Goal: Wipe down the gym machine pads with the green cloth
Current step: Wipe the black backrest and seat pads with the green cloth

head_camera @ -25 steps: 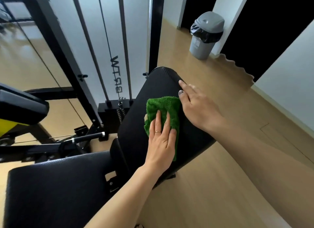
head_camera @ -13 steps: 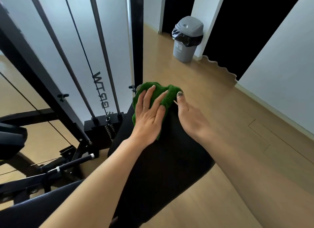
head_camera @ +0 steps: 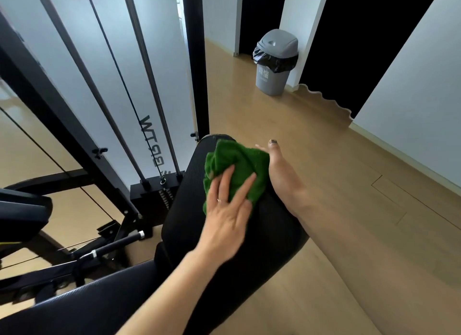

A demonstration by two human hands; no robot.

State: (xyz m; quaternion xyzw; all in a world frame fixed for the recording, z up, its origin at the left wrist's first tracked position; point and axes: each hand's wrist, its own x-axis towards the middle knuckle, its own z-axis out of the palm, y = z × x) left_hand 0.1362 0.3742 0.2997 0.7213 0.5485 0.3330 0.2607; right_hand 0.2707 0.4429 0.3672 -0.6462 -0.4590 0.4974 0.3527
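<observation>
**Green cloth at top of back pad, mid-wipe**

Pictured at centre frame: green cloth (head_camera: 235, 171), bunched, flat against the upper end of the black back pad (head_camera: 232, 237), just below its rounded top edge. Pressed there by the left hand (head_camera: 228, 216), fingers straight and spread over the cloth's lower half, ring visible on one finger, nothing curled around the fabric. Alongside, just right of the cloth, the right hand (head_camera: 282, 177), thumb up with a dark-painted nail, edge of the palm touching the pad's right side; remaining fingers hidden behind the pad, so grip impossible to tell.

Lower left of the frame: seat pad (head_camera: 82, 307), dark, adjoining the back pad's foot. Left of centre: machine frame, cable and weight stack (head_camera: 156, 192). Upper right of centre: grey bin (head_camera: 274, 62) on the wood floor, well apart from the work.

Step in hand, by the look of it: wiping the back pad, near the top of a stroke. Next move likely to call for steady flat pressure drawn down the pad's length, then a shift to the seat pad, apparently not yet reached.
</observation>
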